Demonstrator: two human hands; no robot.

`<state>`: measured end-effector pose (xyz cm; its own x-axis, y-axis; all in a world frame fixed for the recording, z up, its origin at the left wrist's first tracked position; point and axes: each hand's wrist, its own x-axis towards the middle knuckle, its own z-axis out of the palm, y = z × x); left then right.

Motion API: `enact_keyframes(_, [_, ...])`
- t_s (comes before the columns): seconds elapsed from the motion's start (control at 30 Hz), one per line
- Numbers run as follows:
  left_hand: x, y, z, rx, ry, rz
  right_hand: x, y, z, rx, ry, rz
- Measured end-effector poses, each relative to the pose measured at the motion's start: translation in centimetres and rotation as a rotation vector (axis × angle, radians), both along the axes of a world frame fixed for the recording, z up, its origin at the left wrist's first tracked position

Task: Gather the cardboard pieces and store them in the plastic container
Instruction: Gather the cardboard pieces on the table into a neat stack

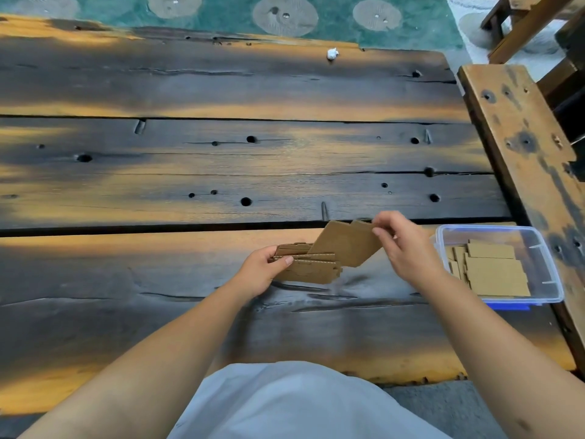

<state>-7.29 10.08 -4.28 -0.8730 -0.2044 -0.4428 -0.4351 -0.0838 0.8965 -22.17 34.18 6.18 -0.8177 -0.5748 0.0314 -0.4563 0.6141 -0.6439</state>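
My left hand [261,270] grips a small stack of brown cardboard pieces [308,267] just above the dark wooden table [221,172], thumb on top. My right hand [402,245] pinches the upper corner of a larger tilted cardboard piece [345,243] that leans against the stack. To the right stands a clear plastic container [538,248] with a blue rim. Several flat cardboard pieces [493,270] lie inside it.
A wooden bench [519,131] runs along the table's right side, close to the container. A small white crumpled scrap [332,54] lies near the table's far edge. A green patterned rug [285,14] covers the floor beyond. My light shirt fills the bottom.
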Motion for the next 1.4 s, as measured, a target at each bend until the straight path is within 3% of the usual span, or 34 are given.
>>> enact_keyframes(0.1, [-0.1,0.0,0.3,0.028,-0.025,-0.001,-0.2,0.8,2.8,-0.073,0.178,-0.032])
enact_keyframes(0.23, [-0.5,0.1,0.3,0.039,-0.052,0.007,0.3,0.0,5.4,-0.01,0.369,0.225])
enact_keyframes(0.37, [-0.7,0.2,0.2,0.029,-0.036,0.003,0.9,-2.5,5.3,0.098,0.285,0.426])
enact_keyframes(0.5, [-0.7,0.2,0.3,0.001,-0.012,-0.015,1.9,-5.0,2.2,0.354,0.095,0.531])
enact_keyframes(0.57, [-0.8,0.2,0.6,0.002,-0.013,-0.019,2.2,-5.5,0.4,0.398,0.036,0.487])
enact_keyframes(0.67, [-0.8,0.0,1.0,0.01,-0.04,-0.012,2.5,-5.0,-1.4,0.239,-0.037,0.343])
enact_keyframes(0.73, [-0.6,-0.2,0.9,-0.004,-0.061,-0.018,3.1,-4.0,-2.5,0.123,-0.074,0.211])
enact_keyframes(0.83, [-0.4,-0.3,1.0,-0.036,-0.076,-0.025,4.2,-1.9,-4.7,0.116,-0.089,-0.041])
enact_keyframes(0.97, [-0.3,-0.3,0.8,-0.035,-0.071,-0.027,6.1,-0.8,-7.2,0.038,-0.285,-0.309])
enact_keyframes(1.2, [0.4,-0.3,0.2,0.011,-0.078,-0.022,8.9,-1.3,-10.4,0.117,-0.449,-0.431])
enact_keyframes(1.4, [0.5,0.2,-0.8,-0.119,-0.087,-0.142,8.6,-4.0,-11.4,0.129,-0.602,-0.53])
